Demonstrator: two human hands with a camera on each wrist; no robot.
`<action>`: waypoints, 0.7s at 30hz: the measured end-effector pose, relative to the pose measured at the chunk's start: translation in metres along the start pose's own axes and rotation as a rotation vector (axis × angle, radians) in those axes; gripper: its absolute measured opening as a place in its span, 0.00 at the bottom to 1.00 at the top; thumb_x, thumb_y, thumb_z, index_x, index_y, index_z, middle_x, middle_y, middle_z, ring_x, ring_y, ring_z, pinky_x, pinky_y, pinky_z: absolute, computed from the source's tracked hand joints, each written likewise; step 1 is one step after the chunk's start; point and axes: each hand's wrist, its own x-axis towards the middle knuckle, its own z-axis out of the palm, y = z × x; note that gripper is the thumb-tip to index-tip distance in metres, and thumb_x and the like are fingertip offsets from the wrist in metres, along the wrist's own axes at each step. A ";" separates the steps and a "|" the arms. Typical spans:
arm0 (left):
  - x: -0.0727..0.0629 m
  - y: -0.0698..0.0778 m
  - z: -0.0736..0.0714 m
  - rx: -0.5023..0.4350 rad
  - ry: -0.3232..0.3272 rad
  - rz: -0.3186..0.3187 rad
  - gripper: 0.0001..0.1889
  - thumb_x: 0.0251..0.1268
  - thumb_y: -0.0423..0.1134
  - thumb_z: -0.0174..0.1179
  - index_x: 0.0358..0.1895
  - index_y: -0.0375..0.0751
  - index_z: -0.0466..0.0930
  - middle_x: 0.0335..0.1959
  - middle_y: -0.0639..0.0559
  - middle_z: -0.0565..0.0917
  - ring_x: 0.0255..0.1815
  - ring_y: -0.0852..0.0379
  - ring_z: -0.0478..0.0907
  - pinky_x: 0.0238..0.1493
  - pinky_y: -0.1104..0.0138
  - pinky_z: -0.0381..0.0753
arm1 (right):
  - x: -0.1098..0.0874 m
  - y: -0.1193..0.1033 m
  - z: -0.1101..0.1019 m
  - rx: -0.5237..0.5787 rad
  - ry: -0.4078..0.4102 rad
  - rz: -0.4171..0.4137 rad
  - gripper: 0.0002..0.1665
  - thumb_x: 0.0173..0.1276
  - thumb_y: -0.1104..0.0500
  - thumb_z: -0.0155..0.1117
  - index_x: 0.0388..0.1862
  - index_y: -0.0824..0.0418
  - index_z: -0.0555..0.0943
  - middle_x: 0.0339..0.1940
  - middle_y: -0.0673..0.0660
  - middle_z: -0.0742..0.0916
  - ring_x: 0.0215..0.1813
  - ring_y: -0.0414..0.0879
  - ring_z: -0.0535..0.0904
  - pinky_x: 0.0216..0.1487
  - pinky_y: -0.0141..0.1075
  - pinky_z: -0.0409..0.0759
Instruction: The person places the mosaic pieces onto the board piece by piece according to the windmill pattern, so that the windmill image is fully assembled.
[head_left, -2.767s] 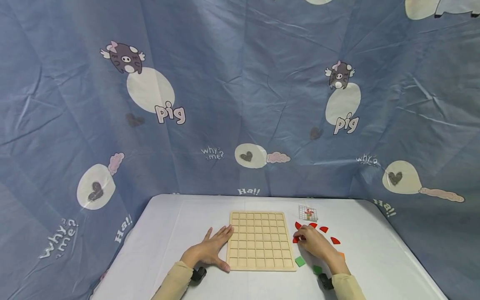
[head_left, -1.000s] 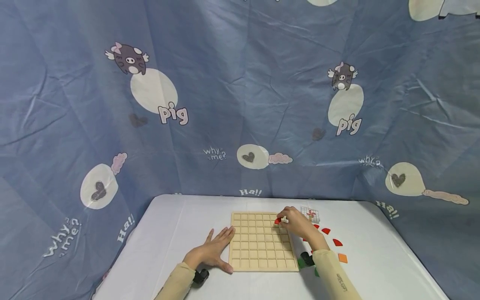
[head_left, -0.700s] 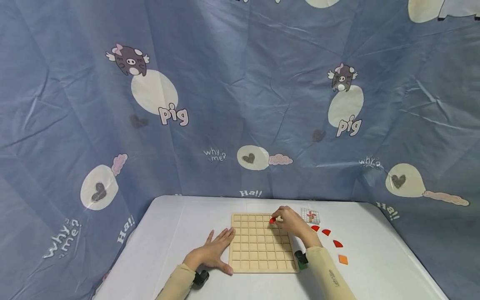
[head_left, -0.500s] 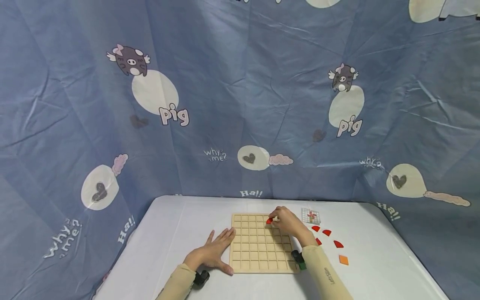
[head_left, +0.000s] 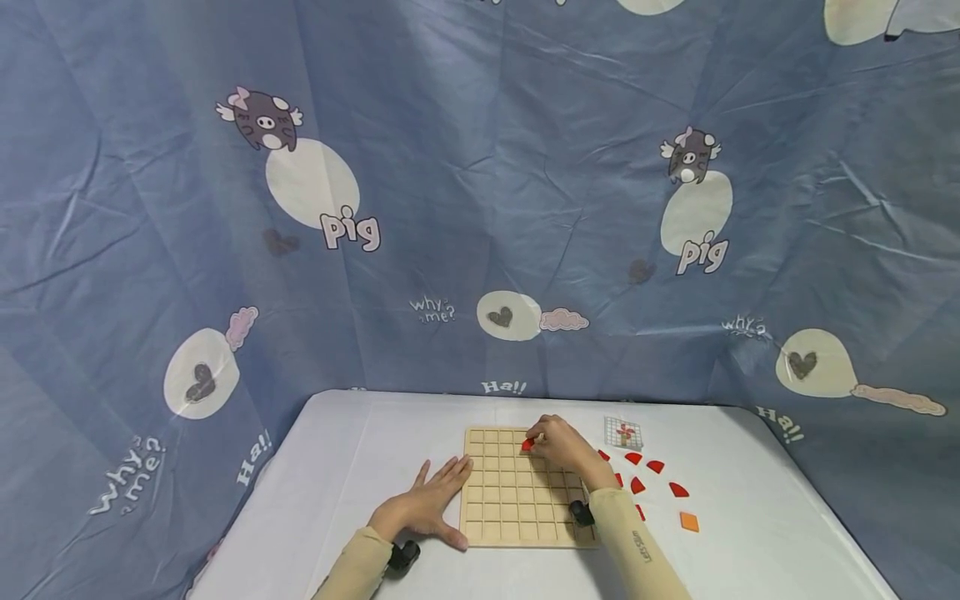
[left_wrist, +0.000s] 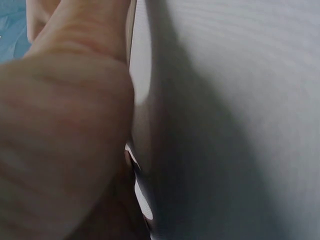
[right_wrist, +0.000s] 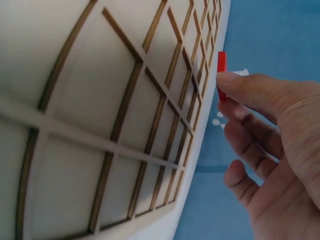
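Observation:
A wooden grid board (head_left: 501,508) with square cells lies on the white table. My right hand (head_left: 558,443) pinches a red quarter-circle tile (head_left: 527,445) between thumb and fingers over the far part of the board. In the right wrist view that red tile (right_wrist: 221,75) appears edge-on at the fingertips, apart from the board's grid (right_wrist: 115,147). With fingers spread, my left hand (head_left: 426,507) rests at the board's left edge, thumb at the near corner. The left wrist view shows mostly the hand's side (left_wrist: 65,125) close up against the white cloth.
Right of the board lie several loose red quarter-circle tiles (head_left: 637,485) and an orange square tile (head_left: 689,522). Behind them sits a small pattern card (head_left: 623,432) with a pinwheel drawing. A blue printed curtain (head_left: 420,208) hangs behind the table.
My right hand has picked up a red tile from the right of the board and carried it left over the far cells. The left hand keeps its place at the board's edge.

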 end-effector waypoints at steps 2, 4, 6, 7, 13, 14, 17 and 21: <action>0.000 0.000 0.000 0.001 -0.001 0.000 0.69 0.36 0.71 0.68 0.78 0.40 0.39 0.80 0.46 0.41 0.80 0.45 0.39 0.75 0.37 0.30 | 0.001 0.000 0.003 -0.009 -0.004 -0.009 0.09 0.60 0.65 0.69 0.41 0.60 0.87 0.38 0.53 0.86 0.44 0.49 0.80 0.47 0.44 0.81; 0.000 0.000 0.000 0.004 -0.002 0.002 0.69 0.36 0.71 0.68 0.78 0.41 0.39 0.80 0.46 0.41 0.81 0.45 0.39 0.75 0.37 0.30 | 0.002 -0.001 0.005 -0.006 -0.011 0.004 0.10 0.60 0.64 0.69 0.41 0.60 0.87 0.39 0.53 0.86 0.45 0.50 0.80 0.48 0.45 0.81; 0.001 -0.001 0.001 0.007 -0.002 0.004 0.69 0.36 0.71 0.68 0.78 0.41 0.39 0.80 0.46 0.41 0.81 0.45 0.39 0.75 0.38 0.30 | 0.003 -0.002 0.006 0.002 -0.013 0.016 0.10 0.60 0.64 0.69 0.41 0.60 0.87 0.40 0.54 0.86 0.46 0.51 0.80 0.49 0.47 0.81; 0.001 -0.001 0.001 0.009 -0.002 0.004 0.69 0.36 0.72 0.67 0.78 0.41 0.39 0.80 0.46 0.41 0.81 0.45 0.39 0.75 0.38 0.31 | 0.003 -0.002 0.007 0.004 -0.017 0.026 0.10 0.60 0.64 0.69 0.42 0.59 0.87 0.41 0.54 0.86 0.47 0.51 0.80 0.49 0.48 0.81; 0.002 0.000 0.001 0.010 -0.002 0.003 0.69 0.36 0.72 0.67 0.78 0.41 0.39 0.80 0.47 0.41 0.81 0.46 0.39 0.75 0.38 0.30 | 0.004 -0.002 0.011 0.021 -0.028 0.057 0.10 0.61 0.66 0.68 0.42 0.59 0.87 0.42 0.54 0.86 0.48 0.52 0.80 0.50 0.48 0.81; 0.001 0.000 0.001 0.007 -0.002 0.003 0.69 0.36 0.72 0.68 0.78 0.41 0.39 0.80 0.47 0.41 0.81 0.46 0.39 0.75 0.38 0.30 | 0.004 -0.002 0.011 0.021 -0.031 0.059 0.10 0.61 0.66 0.67 0.42 0.58 0.87 0.41 0.53 0.86 0.48 0.51 0.80 0.49 0.47 0.81; 0.001 0.001 -0.001 0.003 -0.005 0.002 0.69 0.36 0.71 0.68 0.78 0.41 0.39 0.80 0.47 0.41 0.81 0.45 0.39 0.75 0.38 0.30 | 0.004 -0.001 0.013 0.026 -0.035 0.056 0.10 0.61 0.67 0.67 0.41 0.58 0.87 0.40 0.53 0.86 0.47 0.51 0.80 0.48 0.46 0.81; 0.000 0.002 -0.003 -0.003 -0.005 0.001 0.68 0.37 0.70 0.69 0.78 0.40 0.40 0.80 0.46 0.42 0.81 0.45 0.39 0.75 0.37 0.30 | 0.005 -0.001 0.013 0.045 -0.034 0.053 0.09 0.62 0.66 0.67 0.40 0.58 0.87 0.40 0.53 0.85 0.46 0.49 0.80 0.47 0.45 0.81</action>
